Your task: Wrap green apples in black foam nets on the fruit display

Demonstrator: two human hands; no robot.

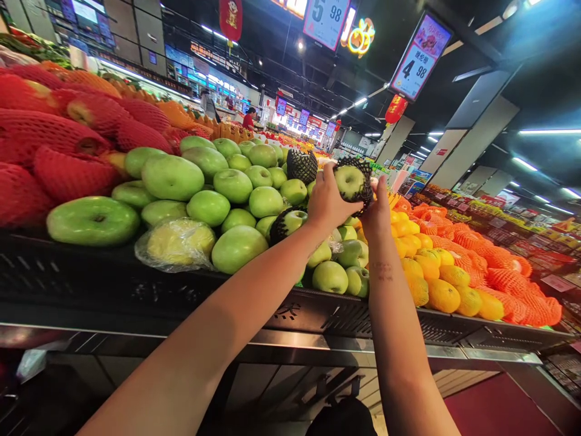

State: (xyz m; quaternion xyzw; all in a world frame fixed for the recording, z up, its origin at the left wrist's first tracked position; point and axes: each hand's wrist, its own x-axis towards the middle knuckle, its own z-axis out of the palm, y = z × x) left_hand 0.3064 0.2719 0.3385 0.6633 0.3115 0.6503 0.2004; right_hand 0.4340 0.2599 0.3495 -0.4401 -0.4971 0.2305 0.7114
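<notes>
Bare forearms [227, 324] reach out, my left hand [329, 203] and right hand [377, 211] clasping an apple [350, 181] between them, above the pile.
Black net [366, 183] already rings its sides, its face uncovered; most green apples [233, 185] below lie unwrapped.

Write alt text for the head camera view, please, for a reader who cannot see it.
A person's left hand and right hand hold a green apple in black netting over a pile of green apples in a shop. Red-netted fruit lies to the left, orange fruit to the right; price signs hang overhead.
</notes>
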